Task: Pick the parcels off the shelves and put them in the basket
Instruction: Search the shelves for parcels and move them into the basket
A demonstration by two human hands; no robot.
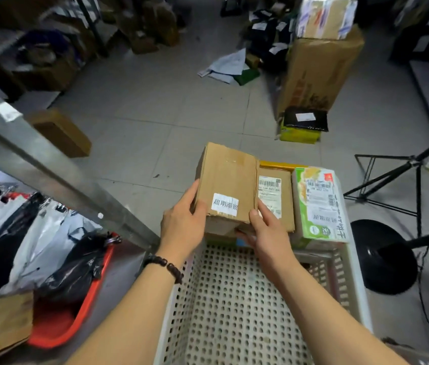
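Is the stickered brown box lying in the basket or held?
Held: left hand and right hand grip the brown box over the basket; contact underneath cannot be told.

Parcel depot: metal shelving, labelled boxes everywhere

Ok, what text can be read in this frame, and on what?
"超期滞留": white sticker on the brown box, held by the left hand and right hand; last character clipped.
Shipping label on the flat cardboard parcel: too blurred.
Barcode label on the green parcel: too blurred; its large upside-down characters unclear.
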